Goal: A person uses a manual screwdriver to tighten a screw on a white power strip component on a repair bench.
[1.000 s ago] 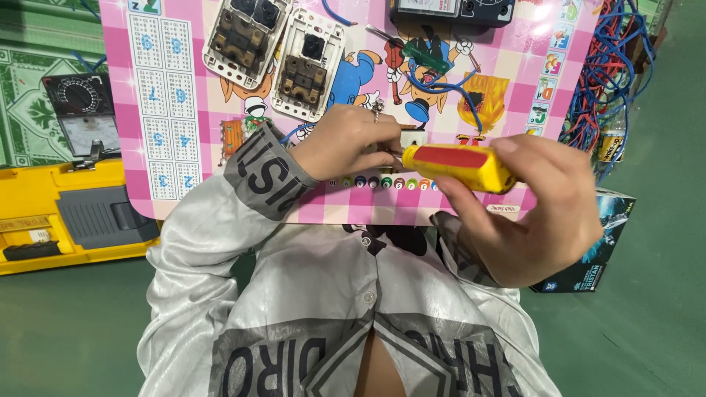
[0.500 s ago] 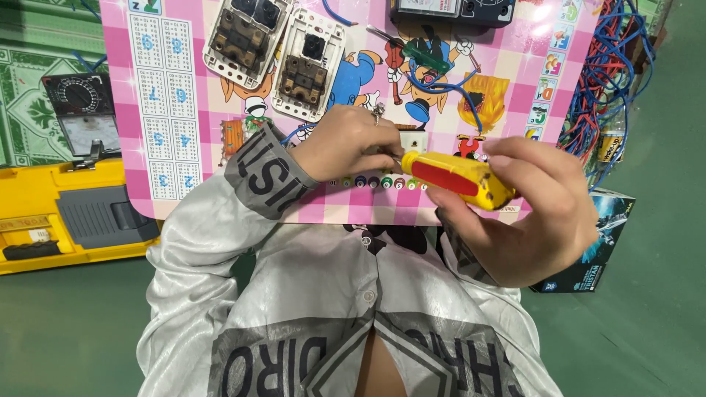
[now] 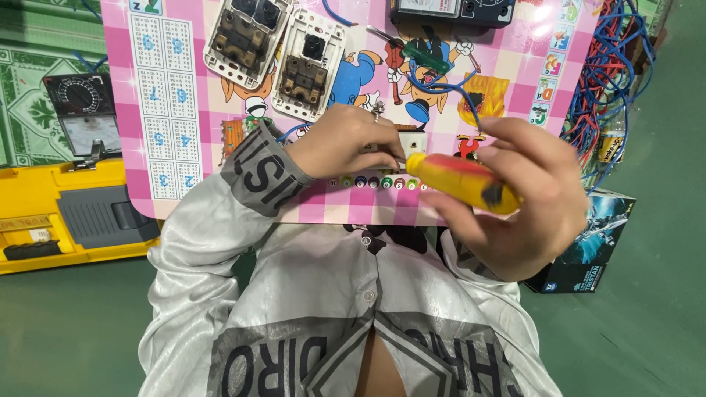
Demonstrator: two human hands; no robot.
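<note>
Where two hands (image 3: 353, 143) (image 3: 526, 202) meet, one yellow screwdriver (image 3: 460, 180), two opened sockets (image 3: 239, 40) (image 3: 307, 66) beyond.

Yellow-and-red screwdriver handle (image 3: 460, 180) lying near-horizontal, tip against small white socket part (image 3: 401, 147) above pink board

Bright even overhead light, glare on the glossy pink board (image 3: 515, 81), soft shadows, slight motion blur, wide-angle distortion at edges

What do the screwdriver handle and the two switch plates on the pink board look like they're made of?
Screwdriver handle in the right hand: likely smooth plastic, yellow and red with a soft sheen. Switch plates: white moulded plastic frames, apparently, with brownish metal-looking contacts inside; blur leaves that open.
</note>
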